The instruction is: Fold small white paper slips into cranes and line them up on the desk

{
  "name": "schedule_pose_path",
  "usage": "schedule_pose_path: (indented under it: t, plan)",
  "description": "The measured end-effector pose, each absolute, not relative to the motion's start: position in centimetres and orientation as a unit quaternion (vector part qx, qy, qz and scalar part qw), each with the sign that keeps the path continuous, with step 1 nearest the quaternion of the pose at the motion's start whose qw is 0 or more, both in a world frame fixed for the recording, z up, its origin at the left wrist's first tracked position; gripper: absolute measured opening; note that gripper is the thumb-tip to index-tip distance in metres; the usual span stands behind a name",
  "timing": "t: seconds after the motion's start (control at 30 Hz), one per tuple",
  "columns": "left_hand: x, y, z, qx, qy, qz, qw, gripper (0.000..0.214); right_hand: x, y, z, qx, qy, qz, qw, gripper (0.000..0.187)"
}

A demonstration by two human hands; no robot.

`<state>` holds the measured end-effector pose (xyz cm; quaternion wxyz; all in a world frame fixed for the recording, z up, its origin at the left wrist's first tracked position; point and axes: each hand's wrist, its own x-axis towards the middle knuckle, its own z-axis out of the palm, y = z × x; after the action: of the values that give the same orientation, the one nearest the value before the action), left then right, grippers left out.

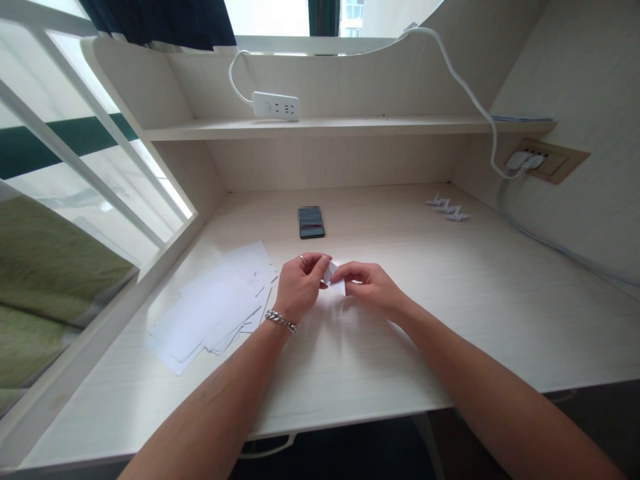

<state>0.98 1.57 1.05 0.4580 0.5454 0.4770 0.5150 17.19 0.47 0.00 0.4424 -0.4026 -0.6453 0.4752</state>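
A small folded piece of white paper (338, 287) is held between my two hands, just above the middle of the desk. My left hand (302, 280), with a ring and a silver chain bracelet (281, 321), pinches its left side. The thumb and fingers of my right hand (370, 287) are closed on its right side. Part of the paper is hidden behind my fingers, so its full shape cannot be made out. To the left lies a loose pile of white paper sheets (220, 300).
A dark phone (311, 221) lies beyond my hands. Several small folded paper cranes (447, 207) sit at the back right of the desk (400, 387). A white power strip (275, 106) rests on the shelf (350, 127); a white cable (465, 87) runs down to a wall socket (550, 160).
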Motion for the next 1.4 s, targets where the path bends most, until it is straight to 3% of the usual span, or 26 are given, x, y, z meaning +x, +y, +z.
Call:
schedule_pose_path:
  t: [0.2, 0.57, 0.9, 1.4]
  plan:
    - [1.09, 1.43, 0.98, 0.551, 0.460, 0.537, 0.443, 0.035, 16.90, 0.13, 0.50, -0.420, -0.567, 0.548, 0.449, 0.020]
    - [1.21, 1.65, 0.82, 0.495, 0.444, 0.568, 0.486, 0.036, 16.55, 0.24, 0.05, -0.441, -0.492, 0.549, 0.511, 0.040]
    - [0.86, 1.42, 0.91, 0.557, 0.413, 0.495, 0.525, 0.034, 16.80, 0.43, -0.15, -0.447, -0.514, 0.523, 0.513, 0.040]
    - [1.28, 1.51, 0.79, 0.505, 0.432, 0.545, 0.511, 0.038, 16.93, 0.29, 0.19, -0.459, -0.548, 0.525, 0.462, 0.035]
